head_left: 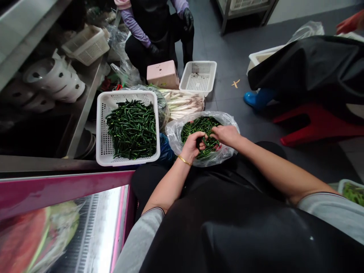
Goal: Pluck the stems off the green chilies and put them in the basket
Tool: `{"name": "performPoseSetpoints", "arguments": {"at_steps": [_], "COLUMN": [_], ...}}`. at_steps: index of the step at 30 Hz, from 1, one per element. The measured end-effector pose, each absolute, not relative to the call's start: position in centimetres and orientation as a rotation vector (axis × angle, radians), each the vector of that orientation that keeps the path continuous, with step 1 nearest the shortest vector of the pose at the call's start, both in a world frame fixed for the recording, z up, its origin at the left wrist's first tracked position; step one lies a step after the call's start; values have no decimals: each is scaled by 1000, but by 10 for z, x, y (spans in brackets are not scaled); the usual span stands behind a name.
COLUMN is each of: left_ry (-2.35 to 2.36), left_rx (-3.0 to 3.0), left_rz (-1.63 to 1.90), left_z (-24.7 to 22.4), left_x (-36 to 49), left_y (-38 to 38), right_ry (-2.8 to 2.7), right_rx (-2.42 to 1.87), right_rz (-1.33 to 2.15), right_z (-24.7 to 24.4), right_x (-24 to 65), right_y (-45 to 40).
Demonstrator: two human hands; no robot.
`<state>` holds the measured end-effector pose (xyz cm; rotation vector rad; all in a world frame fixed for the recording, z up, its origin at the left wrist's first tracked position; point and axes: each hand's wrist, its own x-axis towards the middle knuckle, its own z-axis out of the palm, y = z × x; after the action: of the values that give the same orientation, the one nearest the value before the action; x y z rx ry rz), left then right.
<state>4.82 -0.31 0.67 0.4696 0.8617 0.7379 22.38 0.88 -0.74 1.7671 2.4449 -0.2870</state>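
Your left hand [190, 147] is closed around a bunch of green chilies [209, 144], your right hand [224, 134] pinches at the same bunch, and a clear plastic bag [176, 138] lies widthwise directly beneath both hands.

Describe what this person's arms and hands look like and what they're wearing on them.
The left sleeve and right sleeve are short and grey, with a thin dark edging, leaving the forearms bare. The left hand and right hand wear no gloves. A thin gold bangle circles the left wrist.

Left hand [190, 147], right hand [224, 135] amid probable chillies [201, 127]
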Motion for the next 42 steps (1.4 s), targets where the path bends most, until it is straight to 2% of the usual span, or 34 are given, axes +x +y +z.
{"name": "performPoseSetpoints", "arguments": {"at_steps": [4, 7, 12, 17, 20, 25, 30, 33, 38, 42], "left_ry": [720, 692, 923, 1139, 1163, 1061, 900, 870, 1058, 1031], "left_rx": [445, 551, 815, 1449, 1545, 949, 619, 620, 801, 814], "left_rz": [782, 772, 765, 813, 772, 751, 808, 845, 934, 893], "left_z": [4, -2, -9, -10, -11, -10, -13, -12, 0, 1], "left_x": [28, 23, 30, 46, 53, 42, 28, 25, 39, 55], "left_y": [-3, -6, -6, 3, 13, 21, 13, 8, 2, -3], "right_ry": [2280, 2324, 2419, 2637, 2785, 2429, 2219, 2304, 2471, 2860], "right_rx": [1511, 1420, 1430, 1550, 1645, 1846, 1612, 1704, 1725, 1423], "right_rz": [-363, -361, -464, -680, -952, -1828, -2110, -1894, -1129, -651], "right_z": [-52, -62, -25, 10, 12, 2, -14, -14, 6, 22], "right_x": [231, 232, 251, 252, 243, 228, 201, 195, 201, 200], "right_y": [8, 11, 24, 30, 35, 35, 4, -10, -14, -24]}}
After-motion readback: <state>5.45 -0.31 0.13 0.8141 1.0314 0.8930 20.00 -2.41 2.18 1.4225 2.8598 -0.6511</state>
